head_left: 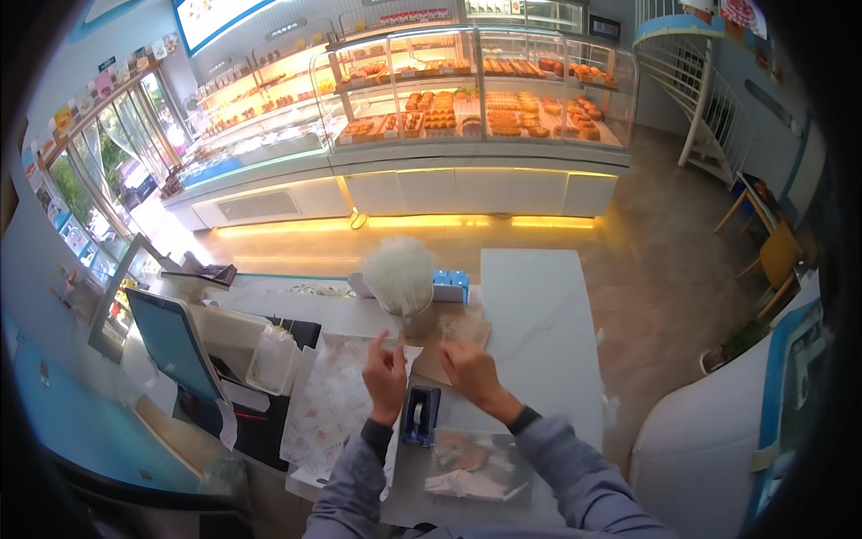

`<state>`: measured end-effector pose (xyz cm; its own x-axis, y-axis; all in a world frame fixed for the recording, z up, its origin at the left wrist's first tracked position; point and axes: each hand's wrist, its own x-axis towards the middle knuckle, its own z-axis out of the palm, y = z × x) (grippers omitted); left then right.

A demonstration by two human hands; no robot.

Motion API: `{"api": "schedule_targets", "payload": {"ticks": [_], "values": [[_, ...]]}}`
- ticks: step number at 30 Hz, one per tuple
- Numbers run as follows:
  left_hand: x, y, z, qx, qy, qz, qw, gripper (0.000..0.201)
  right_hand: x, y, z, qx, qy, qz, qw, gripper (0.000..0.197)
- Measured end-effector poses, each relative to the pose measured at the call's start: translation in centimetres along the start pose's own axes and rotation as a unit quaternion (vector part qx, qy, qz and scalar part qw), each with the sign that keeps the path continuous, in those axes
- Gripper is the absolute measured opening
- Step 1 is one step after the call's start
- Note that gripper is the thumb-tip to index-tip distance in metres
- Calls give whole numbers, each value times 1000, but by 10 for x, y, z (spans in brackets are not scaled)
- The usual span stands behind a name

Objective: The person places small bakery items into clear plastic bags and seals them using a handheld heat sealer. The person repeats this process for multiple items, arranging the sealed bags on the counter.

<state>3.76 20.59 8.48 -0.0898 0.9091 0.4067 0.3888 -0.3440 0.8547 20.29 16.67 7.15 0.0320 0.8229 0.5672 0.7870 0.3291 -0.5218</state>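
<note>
My left hand [386,384] is raised over the right edge of a sheet of patterned white paper [332,395]. Two of its fingertips point up and stand apart, and I see nothing between them. Across from it, my right hand [470,370] has its fingers curled together above a brown board [465,325]; anything pinched there is too small to make out. Between my forearms stands a dark blue tape dispenser [419,416]. A clear plastic packet [474,465] with pale and orange-brown contents lies beside my right forearm. Beyond my hands, a tub holds bunched whitish plastic bags [400,274].
A monitor [175,341] and a white basket [272,361] stand on the left. Blue packages [451,283] sit behind the board. The white marble-look counter [543,332] extends right. Across the floor is a lit glass display case [476,99] of baked goods; a chair [777,256] stands far right.
</note>
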Motion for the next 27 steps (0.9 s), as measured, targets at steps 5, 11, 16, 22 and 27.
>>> {"api": "schedule_targets", "payload": {"ticks": [5, 11, 16, 22, 27], "values": [[-141, 13, -59, 38, -299, 198, 933, 28, -176, -32, -63, 18, -206, 0, 978, 17], [-254, -2, -93, 161, -453, 223, 848, 44, -279, -71, -105, -75, -244, -10, 967, 41], [-264, -21, -91, 190, -410, 267, 851, 34, -295, -53, -90, -93, -211, -57, 972, 32], [-264, -30, -84, 185, -349, 299, 869, 23, -287, -55, -94, -49, -188, -59, 979, 24], [-260, -16, -87, 191, -307, 311, 879, 19, -274, -66, -95, -58, -155, -61, 984, 21]]}}
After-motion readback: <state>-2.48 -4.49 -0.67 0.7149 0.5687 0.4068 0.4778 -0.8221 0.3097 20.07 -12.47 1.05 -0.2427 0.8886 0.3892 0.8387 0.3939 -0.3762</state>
